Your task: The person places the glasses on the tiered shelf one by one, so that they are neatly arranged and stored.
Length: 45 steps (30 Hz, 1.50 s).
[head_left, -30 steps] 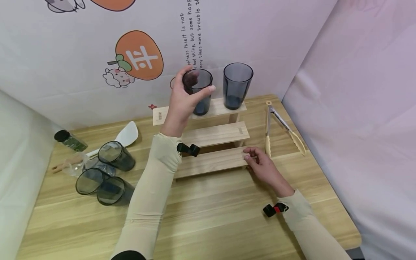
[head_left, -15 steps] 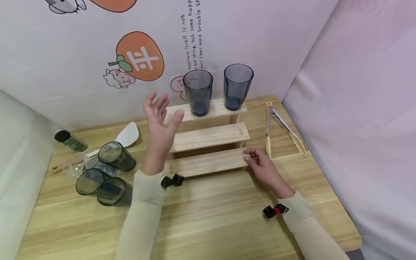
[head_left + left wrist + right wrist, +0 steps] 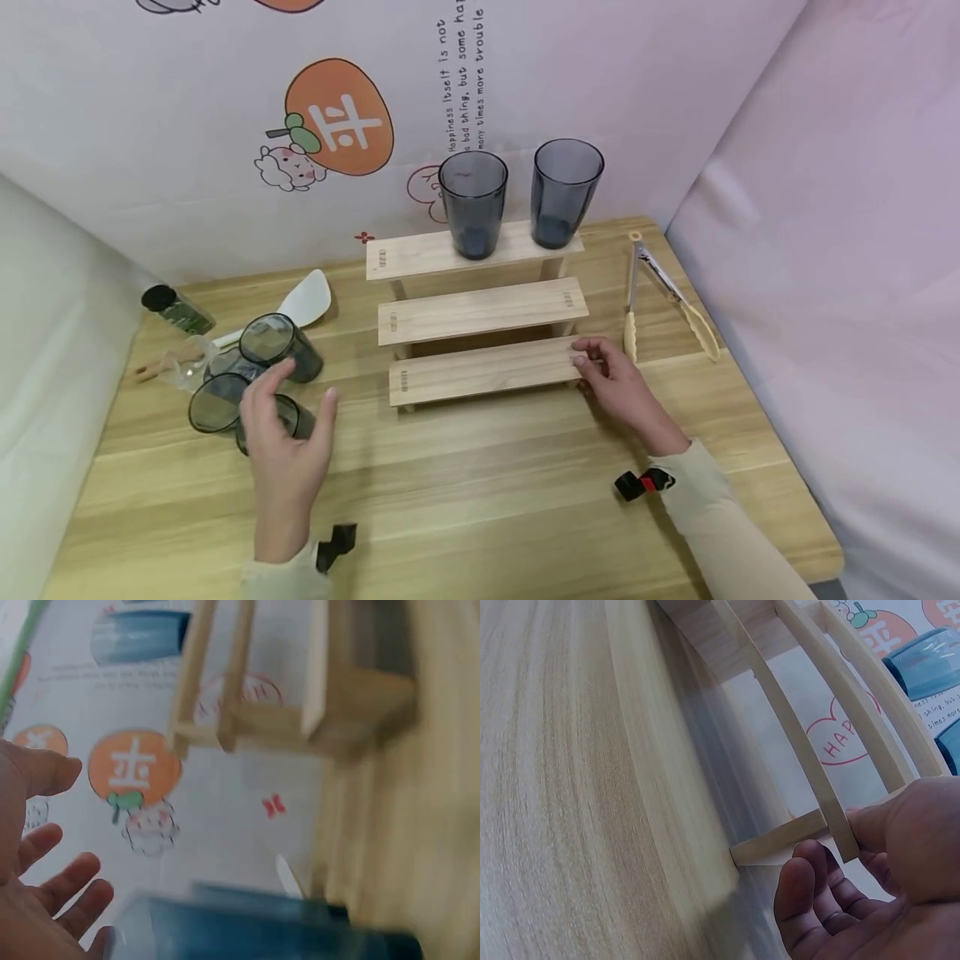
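A three-step wooden rack (image 3: 483, 312) stands at the middle of the table. On its top step are two dark glass tumblers, the left one (image 3: 474, 208) and the right one (image 3: 567, 196), both upright. My right hand (image 3: 618, 387) grips the right end of the lowest step; in the right wrist view the thumb lies over the board and the fingers (image 3: 799, 889) curl below it. Over at the left, my empty left hand (image 3: 288, 454) is above a group of three more tumblers (image 3: 306, 358), fingers and thumb spread, partly hiding the nearest tumbler (image 3: 303, 423).
Behind the tumblers lie a white spatula (image 3: 307, 298), a black-capped jar (image 3: 180, 310) and a wooden-handled item (image 3: 161, 367) near clear plastic. Tongs (image 3: 671, 296) with cream tips lie right of the rack. A printed cloth (image 3: 600, 75) hangs behind the table.
My left hand has let go of the left tumbler on the top step and moved left and toward me, over the other tumblers. My right hand keeps its grip on the rack.
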Each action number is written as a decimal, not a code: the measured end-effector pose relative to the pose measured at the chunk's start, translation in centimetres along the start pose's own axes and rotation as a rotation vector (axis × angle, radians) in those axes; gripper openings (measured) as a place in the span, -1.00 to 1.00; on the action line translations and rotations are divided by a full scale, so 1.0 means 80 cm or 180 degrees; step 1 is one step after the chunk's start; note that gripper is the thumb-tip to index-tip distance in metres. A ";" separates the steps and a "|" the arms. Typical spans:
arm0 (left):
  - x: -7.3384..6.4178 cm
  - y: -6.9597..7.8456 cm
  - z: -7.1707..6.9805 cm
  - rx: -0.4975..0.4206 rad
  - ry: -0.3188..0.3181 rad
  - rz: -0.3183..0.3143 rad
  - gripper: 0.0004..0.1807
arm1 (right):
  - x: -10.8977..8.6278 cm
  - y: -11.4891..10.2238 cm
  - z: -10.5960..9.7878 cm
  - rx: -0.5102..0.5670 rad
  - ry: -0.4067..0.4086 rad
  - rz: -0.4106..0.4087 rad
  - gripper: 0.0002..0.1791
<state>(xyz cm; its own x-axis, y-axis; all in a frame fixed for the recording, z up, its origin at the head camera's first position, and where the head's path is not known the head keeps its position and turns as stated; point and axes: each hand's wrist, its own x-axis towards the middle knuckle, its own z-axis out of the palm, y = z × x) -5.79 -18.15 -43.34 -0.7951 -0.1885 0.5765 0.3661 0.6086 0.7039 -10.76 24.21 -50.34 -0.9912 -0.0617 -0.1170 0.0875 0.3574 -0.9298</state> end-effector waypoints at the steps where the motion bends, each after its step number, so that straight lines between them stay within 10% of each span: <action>1: -0.006 -0.006 -0.006 0.0096 0.0081 0.0032 -0.32 | 0.000 0.000 0.000 -0.0006 0.0004 -0.0003 -0.65; 17: -0.039 -0.040 -0.020 0.0648 0.0535 -0.0268 -0.18 | 0.002 0.002 0.002 -0.0015 0.0045 -0.0029 -0.69; 29: -0.033 -0.030 -0.009 0.0088 0.0276 -0.0199 -0.19 | 0.001 0.001 0.002 -0.0021 0.0048 -0.0045 -0.69; 39: -0.027 -0.036 0.003 -0.0404 0.0164 -0.0972 -0.14 | -0.002 0.000 0.003 -0.0047 0.0082 -0.0063 -0.69; 45: -0.028 -0.043 0.006 -0.0329 0.0145 -0.1056 -0.09 | -0.003 -0.002 0.004 -0.0061 0.0072 -0.0041 -0.70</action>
<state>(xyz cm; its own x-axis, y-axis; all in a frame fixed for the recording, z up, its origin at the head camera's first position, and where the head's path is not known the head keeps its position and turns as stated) -5.50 -19.43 -47.21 -0.8575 -0.3985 0.3254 0.1401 0.4277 0.8930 -10.54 23.83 -50.28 -0.9943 -0.0455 -0.0968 0.0729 0.3746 -0.9243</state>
